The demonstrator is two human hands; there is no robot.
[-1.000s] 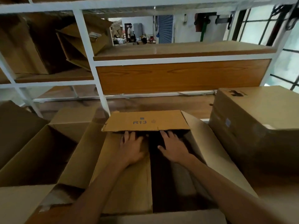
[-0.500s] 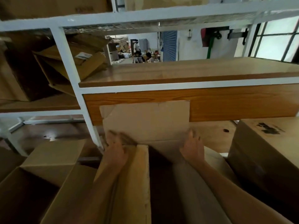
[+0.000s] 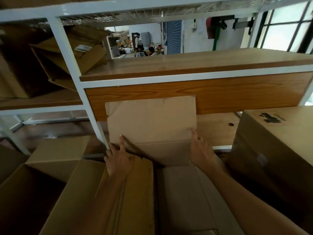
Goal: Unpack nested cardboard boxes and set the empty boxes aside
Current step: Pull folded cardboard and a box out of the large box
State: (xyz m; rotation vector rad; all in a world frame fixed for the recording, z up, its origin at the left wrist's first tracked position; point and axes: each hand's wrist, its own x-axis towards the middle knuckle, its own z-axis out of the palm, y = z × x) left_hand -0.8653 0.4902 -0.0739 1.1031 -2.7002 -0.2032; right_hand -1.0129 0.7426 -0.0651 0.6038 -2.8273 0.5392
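Note:
A brown cardboard box (image 3: 118, 200) lies open right in front of me, its top flaps spread. The far flap (image 3: 152, 119) stands upright against the wooden shelf front. My left hand (image 3: 118, 160) grips the box's far left corner, forefinger pointing up along the flap. My right hand (image 3: 200, 153) holds the far right corner, fingers against the flap's fold. A pale inner surface (image 3: 189, 192) shows inside the box; I cannot tell whether it is a nested box.
An empty open box (image 3: 33, 184) sits at the left. A closed box (image 3: 274, 141) with a black print stands at the right. A white metal rack (image 3: 81, 85) with wooden shelves rises behind, holding empty boxes (image 3: 67, 55) at upper left. People stand far back.
The far flap, which lay flat a second ago, has been raised upright. Both hands moved from inside the box to its far corners. The view tilted upward.

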